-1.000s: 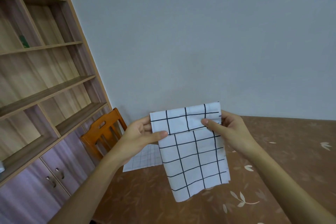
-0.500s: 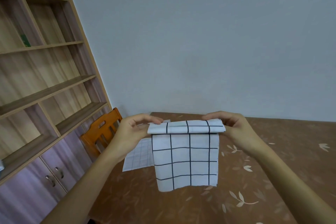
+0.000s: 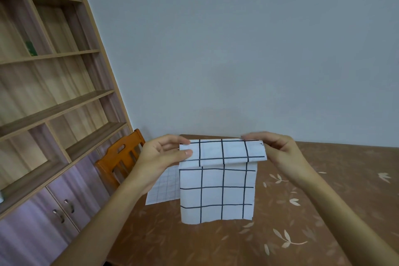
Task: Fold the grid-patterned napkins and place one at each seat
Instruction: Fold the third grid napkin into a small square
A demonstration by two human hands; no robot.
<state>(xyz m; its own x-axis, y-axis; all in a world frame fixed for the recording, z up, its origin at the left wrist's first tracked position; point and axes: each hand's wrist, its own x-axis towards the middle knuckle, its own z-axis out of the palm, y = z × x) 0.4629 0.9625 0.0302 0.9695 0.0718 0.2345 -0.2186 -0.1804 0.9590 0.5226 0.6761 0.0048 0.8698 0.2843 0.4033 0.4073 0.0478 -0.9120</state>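
Note:
A white napkin with a bold black grid point(image 3: 218, 188) hangs in the air above the table. My left hand point(image 3: 160, 157) pinches its top left corner and my right hand point(image 3: 275, 152) pinches its top right corner. Its upper strip is folded over toward me and the rest hangs down straight. A second napkin with a fine grey grid point(image 3: 165, 188) lies flat on the table at the far left, partly hidden behind my left wrist and the hanging napkin.
The table wears a brown cloth with pale leaf prints point(image 3: 302, 211). An orange wooden chair point(image 3: 121, 157) stands at the table's far left corner. Behind it rises a wooden shelf unit with purple cabinet doors point(image 3: 49, 207). A grey wall closes the far side.
Both hands turned the napkin's top edge over toward me, so a folded strip now lies along the top. The napkin hangs straighter and shorter than before.

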